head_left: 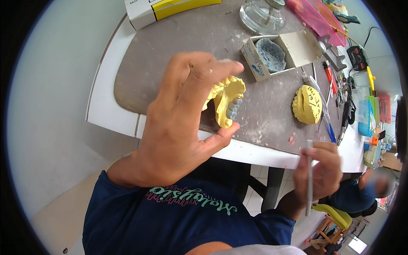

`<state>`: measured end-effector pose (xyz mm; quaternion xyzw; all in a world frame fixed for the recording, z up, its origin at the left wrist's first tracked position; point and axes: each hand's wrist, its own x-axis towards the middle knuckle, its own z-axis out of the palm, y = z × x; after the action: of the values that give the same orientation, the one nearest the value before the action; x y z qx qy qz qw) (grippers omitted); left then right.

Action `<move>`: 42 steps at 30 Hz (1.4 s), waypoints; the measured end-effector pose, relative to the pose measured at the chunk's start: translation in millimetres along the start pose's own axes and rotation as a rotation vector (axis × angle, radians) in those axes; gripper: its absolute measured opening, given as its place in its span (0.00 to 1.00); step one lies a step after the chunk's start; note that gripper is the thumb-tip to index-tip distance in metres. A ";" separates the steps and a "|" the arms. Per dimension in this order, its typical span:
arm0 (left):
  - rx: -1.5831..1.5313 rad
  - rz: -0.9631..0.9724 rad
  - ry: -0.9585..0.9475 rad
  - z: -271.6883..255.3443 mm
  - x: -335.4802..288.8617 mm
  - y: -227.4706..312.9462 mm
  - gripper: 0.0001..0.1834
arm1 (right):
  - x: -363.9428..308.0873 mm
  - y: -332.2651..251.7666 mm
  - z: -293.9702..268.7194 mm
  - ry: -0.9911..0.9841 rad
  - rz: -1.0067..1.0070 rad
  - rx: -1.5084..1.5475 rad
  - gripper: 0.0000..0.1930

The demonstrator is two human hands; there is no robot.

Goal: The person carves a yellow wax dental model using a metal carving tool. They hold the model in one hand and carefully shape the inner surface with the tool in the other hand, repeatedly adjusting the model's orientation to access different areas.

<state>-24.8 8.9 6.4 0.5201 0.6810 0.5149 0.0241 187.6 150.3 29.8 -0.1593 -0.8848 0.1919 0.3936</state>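
The left hand (172, 117) is clamped around a yellow tooth model (222, 97), thumb at its lower end and a finger curled over the top, close to the front edge of the desk (187, 42); whether the model rests on anything but the fingers I cannot tell. That grip is the first weak spot: it seems to bear on the ends of the arch, so a hard squeeze could chip the rim, and a slack one could let the model drop past the edge to the floor. The row of grey teeth (233, 109) on its right side faces away from the palm, uncovered, and looks like the softest part; a stray knock or a slip of the thumb, which sits just below, could dent or loosen it. The right hand (324, 170) has its fingers closed on a thin grey stick tool (309, 180), well apart from the model and in front of the desk edge. The hand is blurred, so the tip is hard to judge; swung carelessly, it could catch the second yellow model (302, 111) or scatter the pink crumbs (292, 138) lying near. Farther back, the open box (255, 63) with its grey lump (270, 56) could collect dust or flakes, since its flap stands back.
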 end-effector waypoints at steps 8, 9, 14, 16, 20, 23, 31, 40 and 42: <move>-0.023 0.045 0.002 -4.2 -2.4 -0.4 0.38 | 0.6 -15.6 12.0 -0.255 -0.052 -0.114 0.17; -0.015 0.051 -0.007 -3.9 -0.4 0.6 0.38 | -1.1 -16.8 8.0 -0.265 -0.050 -0.111 0.17; 0.040 0.074 0.008 -5.4 -2.6 0.6 0.38 | -7.4 -16.9 12.4 -0.089 0.042 0.149 0.13; 0.024 0.082 -0.001 -4.5 -1.1 0.1 0.38 | -8.9 -17.4 13.4 -0.074 0.044 0.121 0.13; 0.034 0.021 -0.045 -9.1 -0.9 6.5 0.41 | -2.6 -18.8 15.9 -0.034 0.004 0.068 0.11; -0.053 0.004 -0.020 -4.0 -1.4 1.6 0.43 | 15.1 -0.6 1.0 0.138 -0.046 0.038 0.10; 0.034 -0.135 -0.093 -21.4 0.9 0.4 0.42 | 85.0 77.0 -49.6 -0.251 0.207 -0.412 0.20; 0.010 -0.258 -0.001 -33.4 -5.5 -11.2 0.45 | 102.6 98.2 -28.2 -0.343 0.246 -0.453 0.17; 0.009 -0.244 -0.012 -32.8 -1.8 -11.4 0.44 | 103.6 98.4 -25.9 -0.331 0.244 -0.452 0.17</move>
<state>-50.5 -13.8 12.5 0.4365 0.7414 0.5019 0.0887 153.8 286.9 65.8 -0.3146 -0.9315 0.0592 0.1725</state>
